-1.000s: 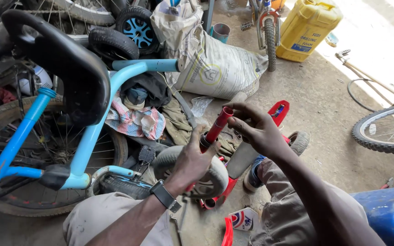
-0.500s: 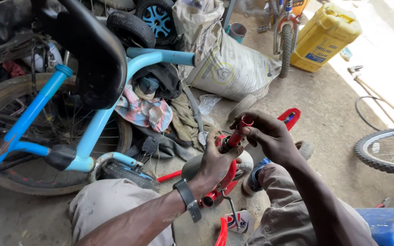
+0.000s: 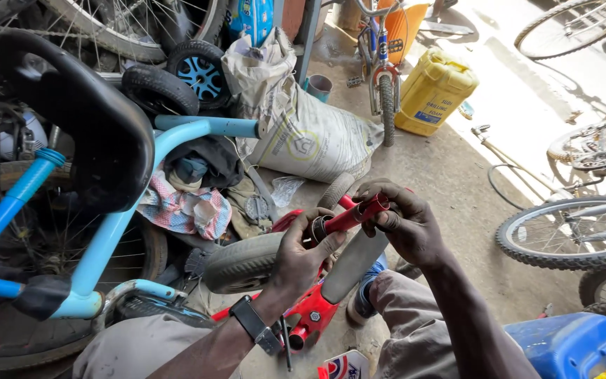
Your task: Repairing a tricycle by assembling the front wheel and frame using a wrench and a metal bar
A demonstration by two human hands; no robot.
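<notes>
A small red bicycle frame (image 3: 311, 314) lies across my lap with a grey tyre (image 3: 243, 261) on its wheel. My left hand (image 3: 303, 253), with a black watch on the wrist, grips the red tube (image 3: 352, 215) near a dark ring around it. My right hand (image 3: 401, 219) wraps over the open upper end of the same tube. A grey mudguard (image 3: 352, 263) runs beneath both hands.
A light blue bicycle (image 3: 99, 238) with a black saddle stands at my left over a pile of rags. A white sack (image 3: 310, 133), a yellow jerrycan (image 3: 433, 91) and small wheels lie ahead. Bicycle wheels (image 3: 562, 231) are at the right, a blue plastic thing (image 3: 569, 344) by my knee.
The view has swung a little. My hands stay on the red tube, and the right hand has closed more fully over its upper end.
</notes>
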